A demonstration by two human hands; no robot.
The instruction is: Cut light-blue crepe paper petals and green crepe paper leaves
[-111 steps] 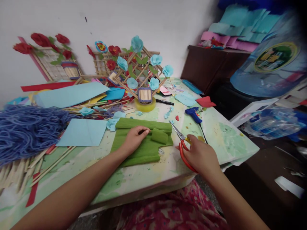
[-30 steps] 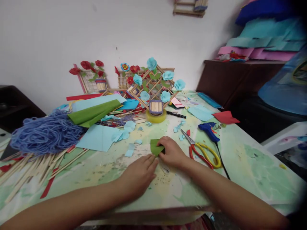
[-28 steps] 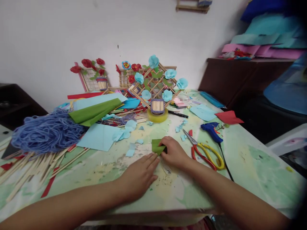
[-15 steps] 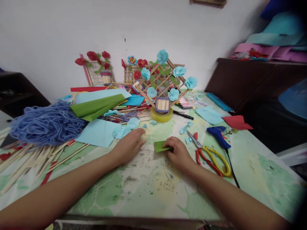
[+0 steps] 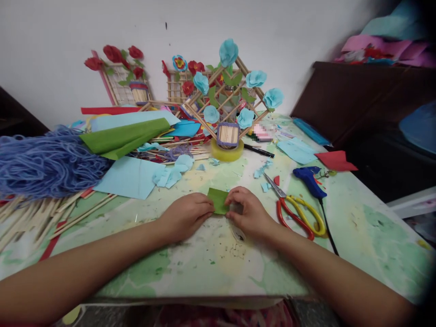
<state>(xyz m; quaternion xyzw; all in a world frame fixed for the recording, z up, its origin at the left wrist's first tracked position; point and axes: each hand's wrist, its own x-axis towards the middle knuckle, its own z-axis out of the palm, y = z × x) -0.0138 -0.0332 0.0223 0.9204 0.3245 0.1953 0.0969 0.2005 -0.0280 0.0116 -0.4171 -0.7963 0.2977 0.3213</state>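
Note:
A small piece of green paper (image 5: 218, 201) is held between my two hands, just above the table's middle. My left hand (image 5: 188, 215) pinches its left edge, fingers closed. My right hand (image 5: 250, 212) has thumb and fingertips closed on its right edge. Right of my right hand lie scissors (image 5: 298, 215) with red and yellow handles, blades pointing away to the left. Beyond my hands a lattice of sticks with light-blue paper flowers (image 5: 228, 91) leans upright on a roll of yellow tape (image 5: 227, 151).
Blue yarn (image 5: 51, 163), thin wooden sticks (image 5: 34, 218) and a light-blue sheet (image 5: 131, 177) cover the left side. A larger green sheet (image 5: 126, 137) lies on the pile. At right are a blue glue gun (image 5: 310, 178) with its cord and a red paper piece (image 5: 336, 161).
My left hand has moved right and taken hold of the green paper's left edge. My right hand keeps its grip on the other side. The camera view has tilted down slightly.

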